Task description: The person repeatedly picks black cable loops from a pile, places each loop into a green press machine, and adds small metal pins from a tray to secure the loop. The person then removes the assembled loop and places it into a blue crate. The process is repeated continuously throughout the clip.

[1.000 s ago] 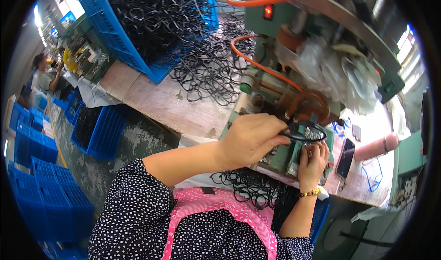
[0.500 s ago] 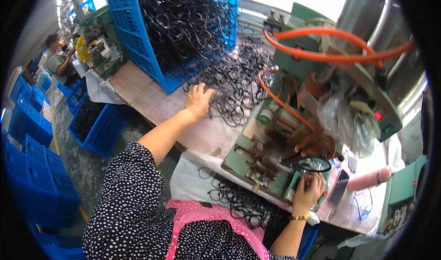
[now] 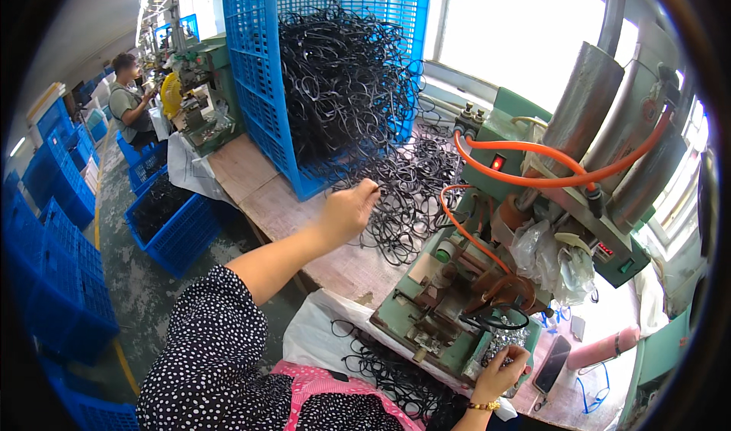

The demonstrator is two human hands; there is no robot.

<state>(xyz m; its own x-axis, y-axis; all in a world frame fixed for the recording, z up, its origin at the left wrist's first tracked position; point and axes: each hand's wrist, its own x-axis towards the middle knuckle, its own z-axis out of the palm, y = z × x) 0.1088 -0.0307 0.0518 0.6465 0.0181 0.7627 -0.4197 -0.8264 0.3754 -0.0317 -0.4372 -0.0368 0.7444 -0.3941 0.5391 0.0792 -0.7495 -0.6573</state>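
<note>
My left hand (image 3: 346,214) is over the bench, its fingers pinched together at the edge of a loose heap of thin black loops (image 3: 411,195). Whatever lies between its fingertips is too small to make out. My right hand (image 3: 502,374), with a bracelet on the wrist, has its fingers curled together at a small tray of shiny metal bits (image 3: 502,340); what they hold is hidden. Just beyond that hand, a black loop (image 3: 525,323) hangs on the green bench machine (image 3: 403,309).
A tipped blue crate (image 3: 263,88) spills black loops onto the bench. Orange hoses (image 3: 533,173) arch over the machine. A phone (image 3: 552,362) and a pink bottle (image 3: 605,347) lie at right. More loops (image 3: 381,366) rest on my lap. Another person (image 3: 129,103) sits far left.
My left hand has gone from spread fingers on the loops to a pinch. The view has shifted, showing more of the crate and window. My right hand remains by the metal bits.
</note>
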